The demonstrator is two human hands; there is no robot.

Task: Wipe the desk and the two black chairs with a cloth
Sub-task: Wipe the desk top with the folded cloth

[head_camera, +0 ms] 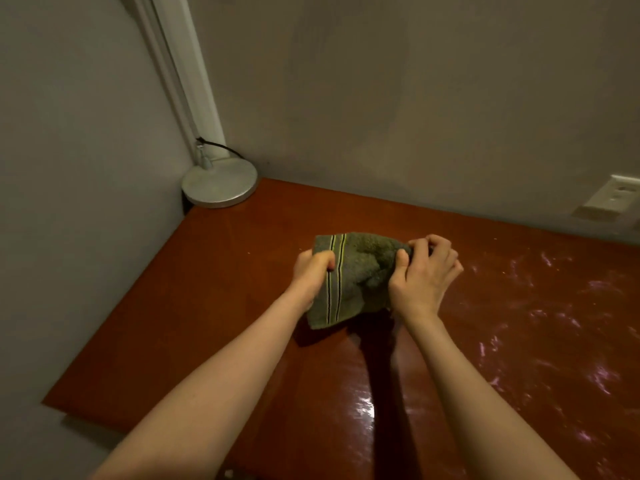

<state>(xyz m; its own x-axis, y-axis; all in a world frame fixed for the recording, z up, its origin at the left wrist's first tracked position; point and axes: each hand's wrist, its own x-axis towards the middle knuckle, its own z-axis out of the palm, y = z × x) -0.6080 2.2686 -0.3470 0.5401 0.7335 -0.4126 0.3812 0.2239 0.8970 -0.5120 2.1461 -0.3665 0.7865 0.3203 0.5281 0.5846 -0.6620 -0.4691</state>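
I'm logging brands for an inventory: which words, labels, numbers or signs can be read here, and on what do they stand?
No text can be read anywhere in this view.
The green cloth bears only stripes, no lettering.
The lamp base, the wall plate and the desk show no markings.

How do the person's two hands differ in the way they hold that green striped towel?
The left hand grips the green striped terry cloth in a closed fist beside its stripes, while the right hand pinches the plain end between thumb and fingertips. The left hand's fingers are tucked together; the right hand's are arched and looser. Both hold the same cloth over the reddish-brown desk.
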